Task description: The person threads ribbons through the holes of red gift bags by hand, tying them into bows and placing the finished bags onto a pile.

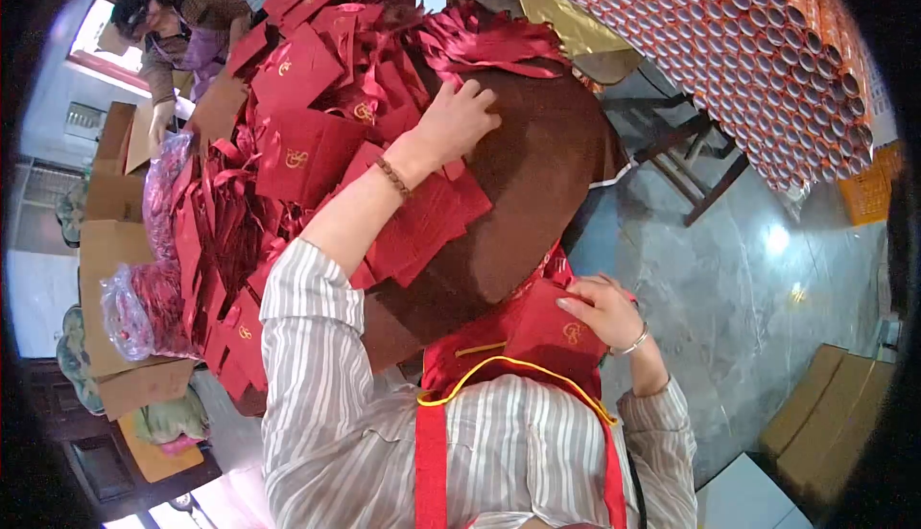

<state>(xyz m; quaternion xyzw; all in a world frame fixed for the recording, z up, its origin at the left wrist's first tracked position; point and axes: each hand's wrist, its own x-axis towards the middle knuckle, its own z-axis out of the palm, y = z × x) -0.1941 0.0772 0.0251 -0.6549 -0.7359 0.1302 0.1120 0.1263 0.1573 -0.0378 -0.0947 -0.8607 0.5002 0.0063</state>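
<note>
My right hand (606,313), with a bangle at the wrist, grips a small red paper gift bag (537,323) with a gold emblem, close to my red apron. The thumb lies across the bag's face. Farther forward, my left hand (456,126), with a beaded bracelet, is over the brown-covered table (537,164) with bent fingers. Its fingertips are beside red ribbons (494,45) at the far edge of the pile; what they pinch, if anything, is hidden. Under my left forearm spread several red gift bags (297,150), some showing gold emblems and ribbon handles.
At the far left, another person (187,30) leans over a plastic-wrapped bundle (165,193) by cardboard boxes (115,184). Orange-red tubes (710,40) are stacked at the upper right above a dark wooden stand (691,150). A flattened carton (830,419) lies on the floor.
</note>
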